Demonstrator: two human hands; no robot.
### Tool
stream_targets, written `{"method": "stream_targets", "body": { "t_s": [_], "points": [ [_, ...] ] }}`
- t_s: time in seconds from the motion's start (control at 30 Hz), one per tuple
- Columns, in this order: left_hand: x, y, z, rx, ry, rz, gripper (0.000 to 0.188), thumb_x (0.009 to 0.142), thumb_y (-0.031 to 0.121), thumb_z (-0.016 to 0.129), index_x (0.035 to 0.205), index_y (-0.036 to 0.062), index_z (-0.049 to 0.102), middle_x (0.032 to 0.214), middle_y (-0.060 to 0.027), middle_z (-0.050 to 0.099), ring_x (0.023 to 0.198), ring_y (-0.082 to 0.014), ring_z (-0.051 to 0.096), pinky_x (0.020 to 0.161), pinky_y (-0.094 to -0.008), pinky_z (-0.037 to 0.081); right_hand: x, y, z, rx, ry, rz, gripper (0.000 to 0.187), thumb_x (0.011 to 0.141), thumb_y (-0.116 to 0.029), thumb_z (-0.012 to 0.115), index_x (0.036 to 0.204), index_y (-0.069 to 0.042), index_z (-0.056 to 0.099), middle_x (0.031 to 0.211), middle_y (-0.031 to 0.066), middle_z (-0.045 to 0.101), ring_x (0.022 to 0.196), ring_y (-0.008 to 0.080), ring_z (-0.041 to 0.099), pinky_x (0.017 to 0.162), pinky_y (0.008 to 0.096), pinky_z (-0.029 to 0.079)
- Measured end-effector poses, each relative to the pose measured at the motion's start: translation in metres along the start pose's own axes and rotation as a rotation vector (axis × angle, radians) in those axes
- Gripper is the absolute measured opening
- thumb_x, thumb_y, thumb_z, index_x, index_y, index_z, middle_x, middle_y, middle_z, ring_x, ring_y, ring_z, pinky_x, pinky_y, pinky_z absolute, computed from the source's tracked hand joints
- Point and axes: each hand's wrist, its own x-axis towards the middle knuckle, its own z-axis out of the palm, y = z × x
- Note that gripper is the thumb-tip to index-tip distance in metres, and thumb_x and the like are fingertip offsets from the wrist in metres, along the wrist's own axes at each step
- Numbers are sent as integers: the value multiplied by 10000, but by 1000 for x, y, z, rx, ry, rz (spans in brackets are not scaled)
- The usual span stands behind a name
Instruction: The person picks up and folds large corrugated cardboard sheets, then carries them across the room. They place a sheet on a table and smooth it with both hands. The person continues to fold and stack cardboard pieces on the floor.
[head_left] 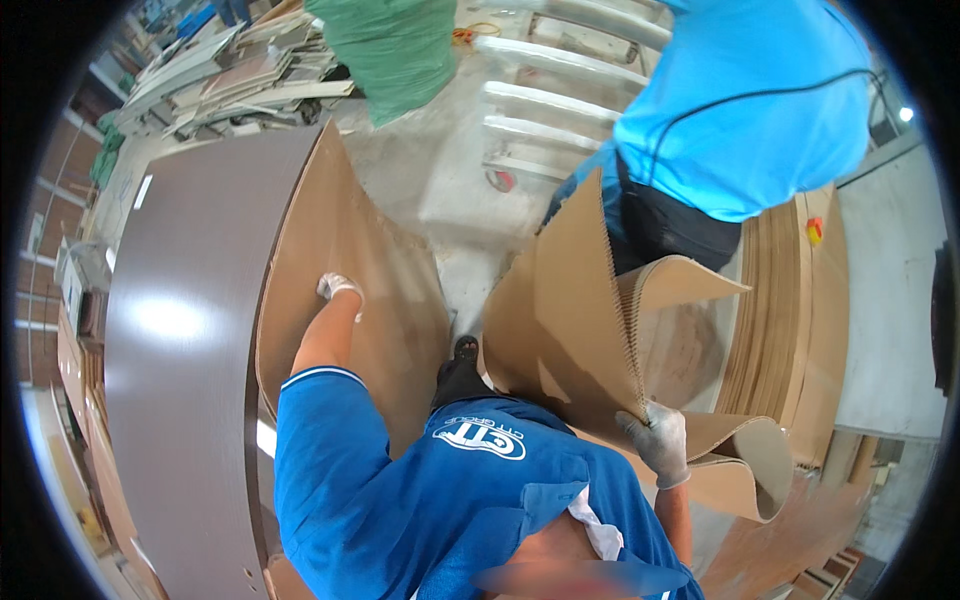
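Note:
My left hand (341, 288), in a white glove, presses against the face of a brown cardboard sheet (350, 220) that stands along a dark panel (190, 300). Its fingers look laid on the surface rather than wrapped round an edge. On my other side, my right hand (658, 442), in a pale glove, is closed on the edge of a second cardboard sheet (555, 310). That sheet stands bent beside my legs, its ragged edge running up from my fingers. Curled cardboard (745, 460) lies just right of the hand.
A co-worker in a light blue shirt (745, 110) bends close by at the upper right. Beyond are a stack of cardboard (775, 310), a green sack (390, 55), a heap of scrap boards (240, 75), white slats (560, 105) and a tape roll (500, 181) on the floor.

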Motion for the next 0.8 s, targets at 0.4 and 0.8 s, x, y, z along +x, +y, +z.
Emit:
{"method": "stream_targets", "body": {
  "t_s": [0.4, 0.8],
  "points": [
    [43, 39, -14, -504, 306, 343, 540, 866, 519, 609, 1246, 139, 660, 1317, -99, 623, 1224, -311, 586, 1001, -499, 449, 22, -15, -6, -260, -26, 134, 371, 760, -483, 736, 814, -117, 713, 769, 152, 683, 713, 365, 660, 648, 460, 528],
    [68, 120, -12, -1480, -359, 664, 426, 926, 328, 663, 1276, 114, 553, 718, -17, 560, 490, -142, 512, 378, -277, 374, 30, -29, -21, -369, 118, 371, 360, 738, -442, 707, 792, -87, 737, 741, 174, 682, 756, 384, 676, 692, 467, 546]
  ]
}}
